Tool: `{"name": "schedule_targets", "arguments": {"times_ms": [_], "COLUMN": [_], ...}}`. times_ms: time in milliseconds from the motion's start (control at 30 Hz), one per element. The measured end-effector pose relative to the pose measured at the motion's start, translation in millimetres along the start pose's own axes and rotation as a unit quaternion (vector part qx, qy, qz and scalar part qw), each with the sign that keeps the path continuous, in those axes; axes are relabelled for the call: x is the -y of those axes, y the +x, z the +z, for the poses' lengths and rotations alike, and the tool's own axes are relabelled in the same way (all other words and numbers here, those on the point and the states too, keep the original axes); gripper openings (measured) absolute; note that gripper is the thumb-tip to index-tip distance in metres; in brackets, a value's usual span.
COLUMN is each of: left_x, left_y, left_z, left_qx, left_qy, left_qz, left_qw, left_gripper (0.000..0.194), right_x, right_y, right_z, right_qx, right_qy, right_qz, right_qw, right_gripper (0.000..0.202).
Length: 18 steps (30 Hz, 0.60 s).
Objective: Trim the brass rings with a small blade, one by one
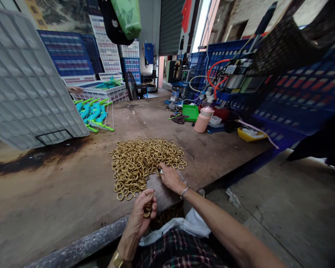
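Note:
A heap of brass-coloured metal rings (139,156) lies on the brown worktable (80,193). Close to the table's front edge, my left hand (143,210) is curled around several of these rings, and some show between the fingers and palm. My right hand (171,179), with a bracelet at the wrist, reaches to the heap's near right side. Its fingers are drawn together at the rings, and a small white and dark thing shows at the fingertips, too small to name. Below the table edge, more rings lie in shadow by a white sack (194,221) at my lap.
A large pale plastic panel (33,82) stands tilted at the left. Behind it lie turquoise and green plastic parts (93,113). Toward the right stand a pink bottle (203,120), a green tray (190,112) and a yellow tray (251,134). Blue crates (304,95) line the right side.

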<state>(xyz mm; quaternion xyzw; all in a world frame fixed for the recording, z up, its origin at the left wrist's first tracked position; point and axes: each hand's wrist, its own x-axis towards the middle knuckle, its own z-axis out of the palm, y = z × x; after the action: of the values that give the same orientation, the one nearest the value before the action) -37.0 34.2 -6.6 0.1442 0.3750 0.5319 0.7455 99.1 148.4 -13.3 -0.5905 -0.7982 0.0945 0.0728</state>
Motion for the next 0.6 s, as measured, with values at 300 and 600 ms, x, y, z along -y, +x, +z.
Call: {"name": "schedule_targets", "arguments": {"times_ms": [300, 600], "left_x": [-1.8, -0.6], "left_y": [6.9, 11.6], "left_z": [3.1, 9.5], "left_qx": [-0.05, -0.12], "left_qy": [-0.024, 0.201], "left_qz": [0.018, 0.106], "left_qw": [0.998, 0.967], "left_gripper": [0.025, 0.037], "right_x": [1.7, 34.0], "right_y": [-10.5, -37.0], "right_z": [-6.5, -11.0], "right_qx": [-0.036, 0.102], "right_qy": [0.314, 0.57], "right_qz": [-0.004, 0.08], "right_qw": [0.949, 0.812], "right_gripper": [0.011, 0.011]}}
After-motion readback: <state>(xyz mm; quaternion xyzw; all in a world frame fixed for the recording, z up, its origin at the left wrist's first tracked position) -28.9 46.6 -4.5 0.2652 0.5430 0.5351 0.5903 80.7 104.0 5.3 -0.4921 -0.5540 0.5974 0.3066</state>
